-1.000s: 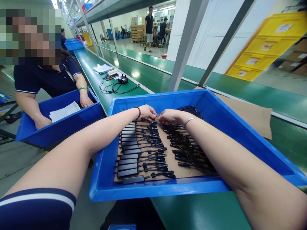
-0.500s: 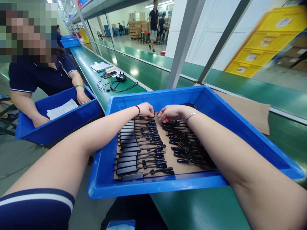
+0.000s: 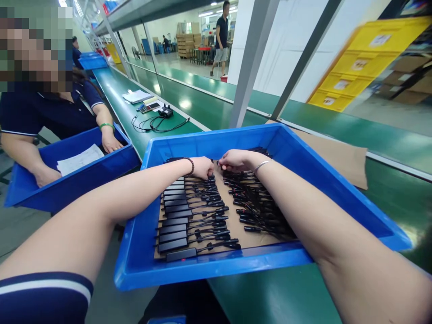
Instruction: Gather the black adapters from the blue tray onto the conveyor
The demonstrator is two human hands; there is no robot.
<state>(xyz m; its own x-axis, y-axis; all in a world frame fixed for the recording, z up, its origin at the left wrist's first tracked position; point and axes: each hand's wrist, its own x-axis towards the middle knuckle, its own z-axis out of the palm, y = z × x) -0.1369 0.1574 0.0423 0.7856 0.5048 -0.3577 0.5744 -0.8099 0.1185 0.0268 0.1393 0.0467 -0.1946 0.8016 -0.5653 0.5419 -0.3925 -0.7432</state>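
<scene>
Both my hands reach into a blue plastic bin [image 3: 216,267] toward its far side. My left hand [image 3: 204,168] is closed over the far end of a row of black cables with slim box-shaped modules [image 3: 173,244]; what its fingers hold is hidden. Just to its right, my right hand [image 3: 233,160] pinches a small dark piece that looks like a cable connector [image 3: 219,165]. Below that hand lies a bunch of black cable ends with round connectors [image 3: 252,229], partly covered by my right forearm. Brown cardboard [image 3: 232,225] lines the bin floor between the two groups.
At the left, a co-worker has both hands in another blue bin [image 3: 76,183] holding paper sheets [image 3: 81,159]. A black adapter with cable [image 3: 165,111], a phone and papers lie on the green bench [image 3: 199,108]. A metal post [image 3: 251,67] rises behind my bin; cardboard [image 3: 332,150] lies right of it.
My hands stay close together at the bin's far side; the left has turned its fingers downward. The view has shifted slightly. A person in the background has walked a little.
</scene>
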